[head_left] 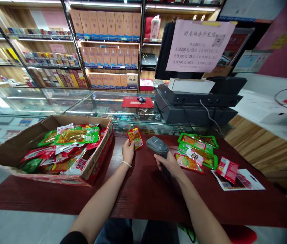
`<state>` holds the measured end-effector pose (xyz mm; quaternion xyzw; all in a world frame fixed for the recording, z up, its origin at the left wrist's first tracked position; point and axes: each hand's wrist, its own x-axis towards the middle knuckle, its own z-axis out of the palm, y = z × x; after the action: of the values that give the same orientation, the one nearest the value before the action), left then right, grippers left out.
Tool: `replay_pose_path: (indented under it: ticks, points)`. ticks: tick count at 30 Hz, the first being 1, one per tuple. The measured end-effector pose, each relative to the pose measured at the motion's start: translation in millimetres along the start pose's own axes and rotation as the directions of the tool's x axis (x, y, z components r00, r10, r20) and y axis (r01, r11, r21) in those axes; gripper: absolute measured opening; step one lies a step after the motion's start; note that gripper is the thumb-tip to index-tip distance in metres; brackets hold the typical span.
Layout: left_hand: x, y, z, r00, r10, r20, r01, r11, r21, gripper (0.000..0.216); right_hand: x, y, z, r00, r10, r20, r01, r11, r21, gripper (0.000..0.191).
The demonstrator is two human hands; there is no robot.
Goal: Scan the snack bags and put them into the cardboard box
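Dark red wood is forming the work surface, a table (143, 193) standing in front of glass display counters. The left hand (128, 151) is pinching a small red-and-yellow snack packet (135, 138) by its near edge, fingers clamped on it, holding it tilted up just left of the scanner head. The right hand (168, 163) is wrapping fully around the handle of a grey barcode scanner (158, 145), whose head is pointing toward the packet. A cardboard box (96, 159) of mixed packets is sitting at the left; a cluster of green and red packets (196, 150) is lying at the right, near a printed sheet (245, 181).

Risk — the glossy wrapper is likely reflecting overhead light, which could spoil a read. A finger covering the code, or a packet held too steeply, could cause the same fault. Whether the code is facing the scanner cannot be determined from here.
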<state>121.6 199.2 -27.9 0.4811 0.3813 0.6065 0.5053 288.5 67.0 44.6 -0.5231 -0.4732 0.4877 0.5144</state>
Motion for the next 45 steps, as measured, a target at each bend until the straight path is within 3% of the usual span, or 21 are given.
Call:
replay_pose_path:
  ticks: [4, 9, 12, 15, 17, 21, 24, 25, 27, 29, 31, 34, 38, 41, 45]
  points:
    - [-1.2, 0.9, -0.6, 1.0, -0.016, -0.011, 0.016, 1.0, -0.006, 0.03, 0.3, -1.4, 1.2, 1.0, -0.006, -0.015, 0.007, 0.999, 0.039, 0.036]
    - [-9.7, 22.7, 2.8, 0.996, 0.049, -0.08, -0.036, 0.987, 0.154, 0.028, 1.7, -8.4, 3.0, 0.997, 0.031, -0.075, -0.019, 0.988, 0.151, 0.033]
    - [-14.2, 59.4, 9.8, 0.992, 0.108, -0.066, -0.1, 0.988, 0.122, 0.03, 0.3, -14.8, 2.9, 0.995, 0.011, -0.103, 0.007, 0.984, 0.178, 0.035]
    - [-15.5, 114.1, 10.1, 0.979, 0.203, -0.014, -0.202, 0.978, 0.058, 0.032, -3.5, -24.3, 5.6, 0.993, -0.023, -0.118, 0.045, 0.981, 0.189, 0.033]
    - [-13.4, 153.3, 0.3, 0.948, 0.319, -0.016, -0.315, 0.941, 0.128, 0.03, -6.2, -31.8, 10.0, 0.992, -0.044, -0.117, 0.066, 0.978, 0.197, 0.031]
    - [-2.5, 215.5, -50.2, 0.824, 0.56, -0.086, -0.493, 0.783, 0.379, 0.023, -9.5, -45.1, 23.8, 0.991, -0.077, -0.105, 0.098, 0.972, 0.216, 0.03]
    - [6.4, 237.3, -107.1, 0.73, 0.681, -0.053, -0.518, 0.602, 0.607, 0.019, -10.7, -50.6, 36.4, 0.99, -0.099, -0.096, 0.118, 0.968, 0.222, 0.029]
    - [8.8, 239.4, -126.2, 0.734, 0.679, -0.014, -0.499, 0.552, 0.668, 0.021, -11.1, -51.6, 40.7, 0.99, -0.105, -0.092, 0.123, 0.968, 0.221, 0.029]
    - [12.4, 237.2, -160.0, 0.795, 0.605, 0.047, -0.436, 0.516, 0.738, 0.033, -12.1, -52.9, 49.1, 0.989, -0.117, -0.085, 0.134, 0.966, 0.221, 0.029]
    - [14.6, 229.6, -183.4, 0.869, 0.493, 0.041, -0.351, 0.557, 0.753, 0.045, -13.2, -53.7, 56.7, 0.989, -0.125, -0.082, 0.14, 0.966, 0.219, 0.028]
    - [15.7, 221.1, -194.1, 0.901, 0.434, -0.015, -0.289, 0.625, 0.725, 0.047, -14.7, -54.5, 62.6, 0.989, -0.124, -0.078, 0.138, 0.967, 0.216, 0.029]
    - [15.7, 213.8, -191.3, 0.899, 0.435, -0.043, -0.306, 0.697, 0.648, 0.035, -18.0, -54.8, 66.7, 0.99, -0.118, -0.082, 0.132, 0.97, 0.205, 0.031]
    - [9.6, 217.0, -174.7, 0.909, 0.415, 0.031, -0.344, 0.709, 0.616, 0.026, -24.6, -54.5, 62.4, 0.99, -0.103, -0.101, 0.119, 0.978, 0.172, 0.032]
    - [-1.5, 225.0, -158.4, 0.894, 0.435, 0.105, -0.39, 0.643, 0.659, 0.028, -30.8, -55.6, 52.7, 0.986, -0.091, -0.137, 0.111, 0.983, 0.144, 0.033]
    - [-19.2, 232.6, -118.2, 0.843, 0.432, 0.321, -0.519, 0.494, 0.698, 0.027, -40.5, -56.2, 30.0, 0.977, -0.055, -0.206, 0.078, 0.991, 0.106, 0.035]
